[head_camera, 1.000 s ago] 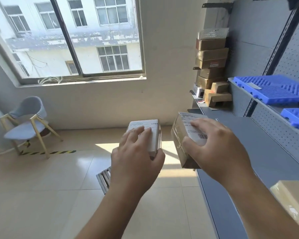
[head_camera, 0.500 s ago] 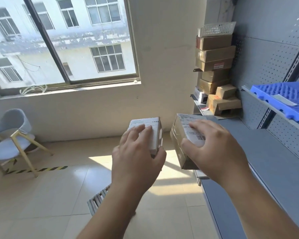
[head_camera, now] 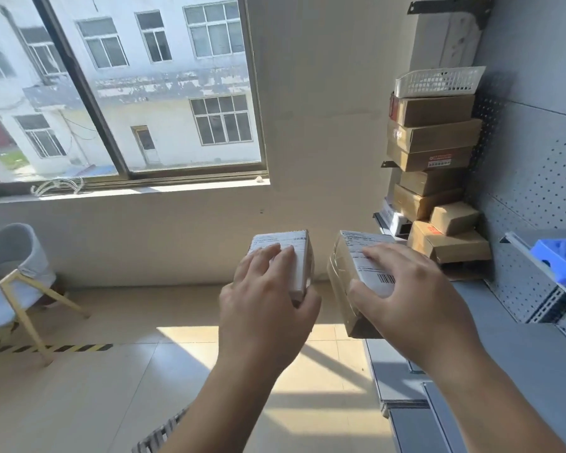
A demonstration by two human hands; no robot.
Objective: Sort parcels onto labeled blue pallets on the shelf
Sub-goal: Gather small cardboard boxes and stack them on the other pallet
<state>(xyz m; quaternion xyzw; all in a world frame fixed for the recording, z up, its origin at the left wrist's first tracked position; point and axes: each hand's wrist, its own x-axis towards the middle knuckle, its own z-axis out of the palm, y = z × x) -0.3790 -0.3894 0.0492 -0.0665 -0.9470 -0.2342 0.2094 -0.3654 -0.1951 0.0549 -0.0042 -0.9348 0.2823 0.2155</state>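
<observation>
A parcel (head_camera: 283,256) in each hand's grip

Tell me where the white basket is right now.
The white basket sits upper right in the head view, atop the stack of cardboard boxes against the grey pegboard shelving.

Scene bright, daylight only. Source: window (head_camera: 121,93) at upper left. Hard-edged sunlit patch on floor (head_camera: 79,403), crossed by dark shadow bands. Outdoor building slightly washed out. Shelf (head_camera: 520,361) at right in softer, even shade. Wide-angle distortion strong: window frame and shelf lines lean and bow toward edges. Focus acceptable overall; slight softness on label print and far boxes (head_camera: 435,138).
</observation>
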